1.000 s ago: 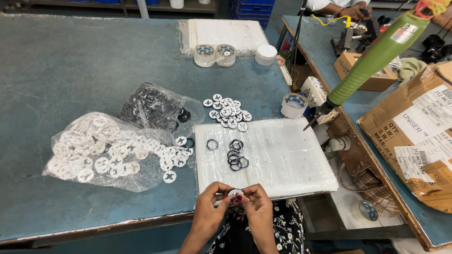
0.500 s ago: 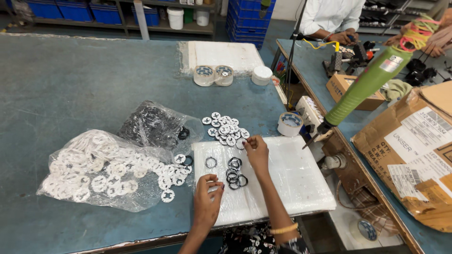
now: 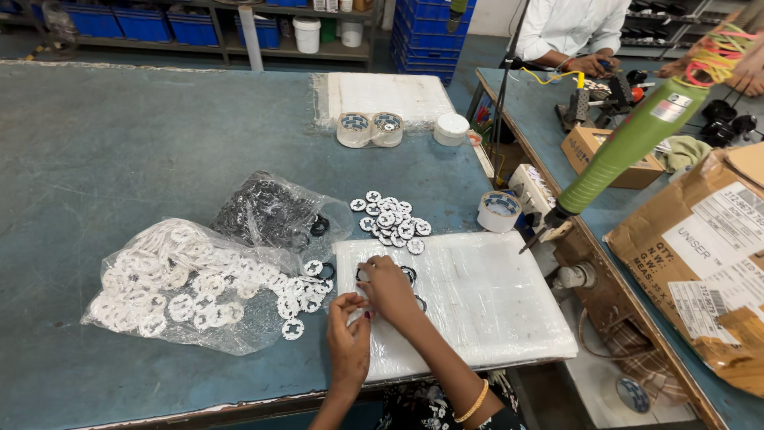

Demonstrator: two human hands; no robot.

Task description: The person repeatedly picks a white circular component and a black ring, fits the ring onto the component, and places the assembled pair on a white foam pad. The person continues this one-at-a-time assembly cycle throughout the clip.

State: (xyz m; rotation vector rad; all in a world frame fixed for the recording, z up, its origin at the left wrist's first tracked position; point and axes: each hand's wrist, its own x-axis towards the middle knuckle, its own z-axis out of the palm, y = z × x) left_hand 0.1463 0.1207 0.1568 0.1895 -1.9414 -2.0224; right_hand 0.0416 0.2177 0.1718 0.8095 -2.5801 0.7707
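Both hands are parked on the near left corner of a plastic-wrapped white pad (image 3: 477, 302) at the counter (image 3: 119, 143) edge. The right hand (image 3: 387, 288) is laid palm-down over a small cluster of black rings (image 3: 409, 275), fingers curled onto them, so most of the rings are hidden and it can't be told whether one is actually pinched. The left hand (image 3: 348, 338) is set just beside it, fingertips bunched together near a white disc (image 3: 355, 315) that's barely seen; the grip itself is hard to make out.

Left of the pad, a clear bag of white discs (image 3: 175, 287) is spilled open toward the hands, with a bag of black rings (image 3: 270, 211) behind it, contents blurred by the plastic. A loose pile of assembled discs (image 3: 391, 218) is seen just beyond the pad. A green power tool (image 3: 629, 147) is hung over the right edge, its top cut off.
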